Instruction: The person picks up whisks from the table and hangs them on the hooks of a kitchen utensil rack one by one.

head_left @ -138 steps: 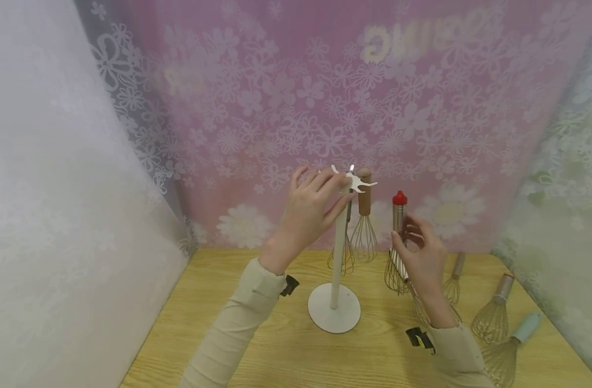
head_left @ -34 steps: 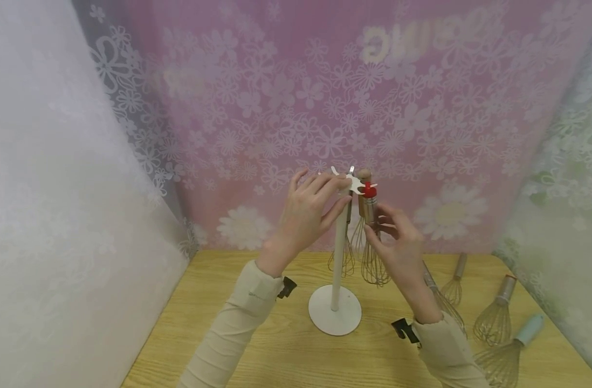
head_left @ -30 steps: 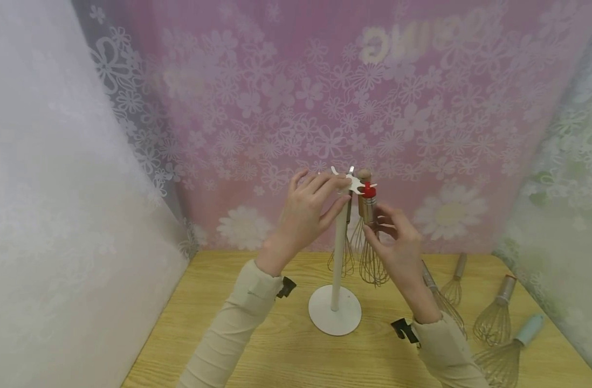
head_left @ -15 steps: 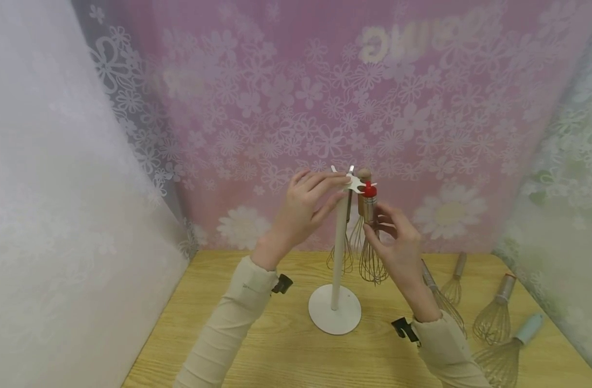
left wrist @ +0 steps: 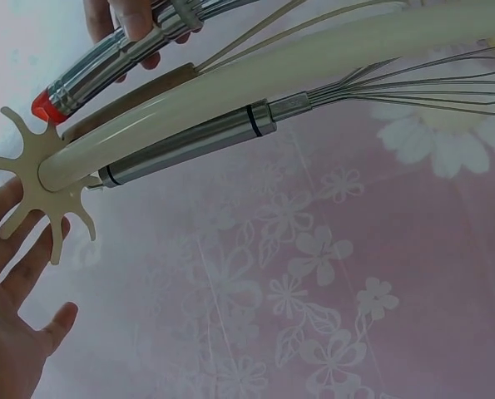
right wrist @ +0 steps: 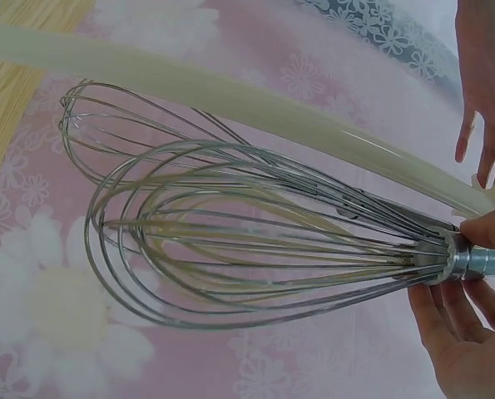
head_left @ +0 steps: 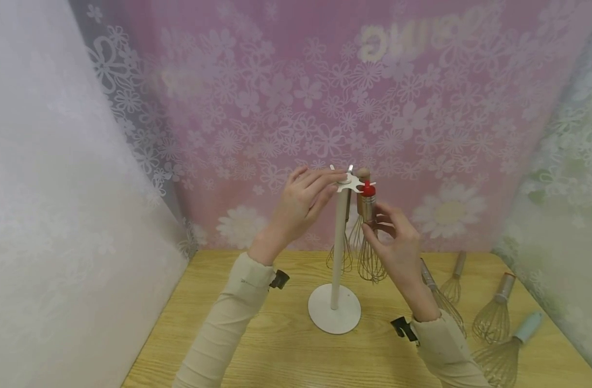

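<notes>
A white stand [head_left: 338, 248] with a spidery hook top [head_left: 350, 184] stands upright. On that top lie the straightened fingers of my left hand [head_left: 296, 202], the thumb held away from the pole. My right hand [head_left: 399, 234] pinches a steel whisk [head_left: 369, 209] by its handle. Its red end cap [left wrist: 51, 108] is up against one hook; whether the loop is over it is hard to tell. Behind hang a wooden-handled whisk [left wrist: 131, 104] and a slim steel whisk [left wrist: 189, 151]. In the right wrist view the wire loops [right wrist: 247, 241] overlap.
Several whisks lie on the wooden table [head_left: 286, 345] at the right: a small one [head_left: 455, 280], one partly behind the right wrist [head_left: 439, 296], a steel one [head_left: 496, 312] and a mint-handled one [head_left: 524, 331]. Floral sheets [head_left: 276, 108] enclose the back and sides.
The red-capped whisk has moved left to the hook top in my right hand, then stayed there. My left hand has eased slightly left, its thumb drawing away from the pole.
</notes>
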A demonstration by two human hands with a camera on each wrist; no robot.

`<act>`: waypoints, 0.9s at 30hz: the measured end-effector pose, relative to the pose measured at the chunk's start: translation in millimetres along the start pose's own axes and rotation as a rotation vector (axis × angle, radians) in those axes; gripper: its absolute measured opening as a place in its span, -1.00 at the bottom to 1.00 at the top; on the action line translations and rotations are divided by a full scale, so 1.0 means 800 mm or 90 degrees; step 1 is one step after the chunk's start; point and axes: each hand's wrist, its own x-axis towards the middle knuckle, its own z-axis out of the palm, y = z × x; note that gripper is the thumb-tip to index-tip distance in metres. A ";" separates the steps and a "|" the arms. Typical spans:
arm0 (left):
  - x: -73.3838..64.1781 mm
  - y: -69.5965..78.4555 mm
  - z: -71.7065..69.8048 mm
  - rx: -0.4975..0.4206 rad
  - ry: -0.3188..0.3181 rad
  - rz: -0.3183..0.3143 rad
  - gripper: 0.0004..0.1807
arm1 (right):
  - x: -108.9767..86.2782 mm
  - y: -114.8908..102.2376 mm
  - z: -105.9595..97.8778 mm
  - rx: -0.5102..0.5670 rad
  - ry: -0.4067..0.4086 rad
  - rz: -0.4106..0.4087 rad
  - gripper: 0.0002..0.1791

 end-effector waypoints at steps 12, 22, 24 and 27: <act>-0.002 0.000 -0.001 0.009 -0.007 0.000 -0.67 | -0.001 -0.001 0.002 -0.005 -0.019 0.010 -0.42; -0.003 0.001 -0.001 0.014 -0.005 0.000 -0.67 | -0.004 0.000 0.003 0.006 -0.032 0.024 -0.41; -0.003 0.001 -0.002 0.014 -0.006 -0.002 -0.67 | -0.004 -0.001 0.003 0.007 -0.031 0.023 -0.41; -0.002 0.002 -0.002 0.015 -0.008 -0.004 -0.67 | -0.004 -0.002 0.002 0.008 -0.031 0.025 -0.41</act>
